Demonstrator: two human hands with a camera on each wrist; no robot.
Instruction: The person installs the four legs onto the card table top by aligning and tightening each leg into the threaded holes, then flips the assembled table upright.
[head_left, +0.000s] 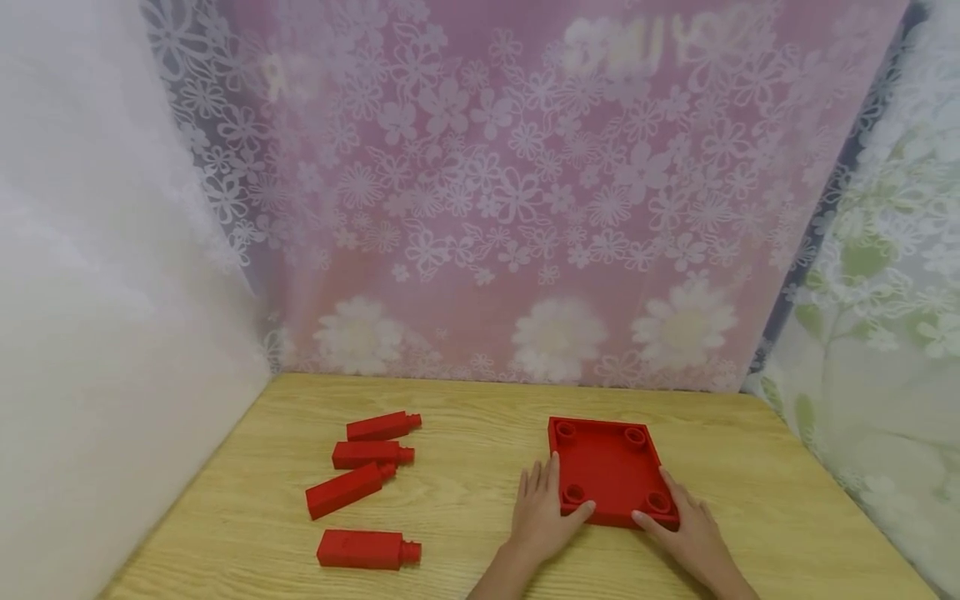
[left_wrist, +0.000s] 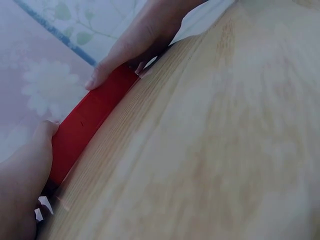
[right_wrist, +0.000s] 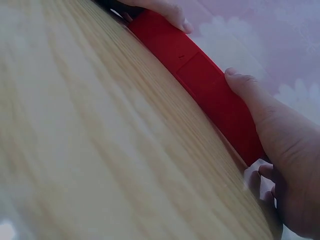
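Both hands rest at the near corners of a red tray (head_left: 609, 467) lying flat on the tabletop (head_left: 480, 417). The left hand (head_left: 542, 510) lies with fingers nearly straight along the tray's left edge, thumb on its near rim. The right hand (head_left: 688, 527) grips the right corner likewise. Four red pegs (head_left: 365, 489) lie well apart to the left. Fingertips under the rim are hidden

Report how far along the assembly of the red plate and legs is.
Done: nothing joined yet. In hand: left hand and right hand hold the near corners of the red plate, flat on the table. Left: four red legs lie apart; all four sockets empty.
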